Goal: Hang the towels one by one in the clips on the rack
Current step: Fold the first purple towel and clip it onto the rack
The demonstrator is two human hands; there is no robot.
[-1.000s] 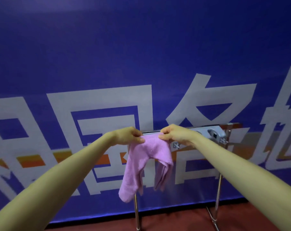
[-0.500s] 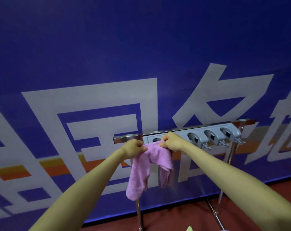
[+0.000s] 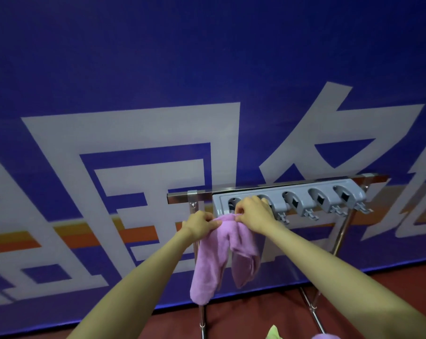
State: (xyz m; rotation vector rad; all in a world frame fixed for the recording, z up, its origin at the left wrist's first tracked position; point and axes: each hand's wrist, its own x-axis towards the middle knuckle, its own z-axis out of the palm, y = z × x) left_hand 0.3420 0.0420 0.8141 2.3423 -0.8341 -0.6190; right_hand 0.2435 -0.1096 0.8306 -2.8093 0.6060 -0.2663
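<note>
A pink towel (image 3: pixel 214 255) hangs in two folds from both my hands, just below the left end of the grey clip strip (image 3: pixel 292 199) on the metal rack (image 3: pixel 180 198). My left hand (image 3: pixel 199 225) pinches the towel's top edge on the left. My right hand (image 3: pixel 253 215) pinches the same edge on the right, right in front of the leftmost clips, partly hiding them. Three clips to the right of my right hand hold nothing.
A blue banner (image 3: pixel 158 94) with large white characters stands directly behind the rack. The rack's metal legs (image 3: pixel 339 238) go down to a dark red floor (image 3: pixel 256 314). Green and pink cloth (image 3: pixel 275 335) peeks in at the bottom edge.
Both hands have carried the towel's top edge up and closer to the leftmost clips. The view has swung left and down, and more of the clip strip shows on the right.
</note>
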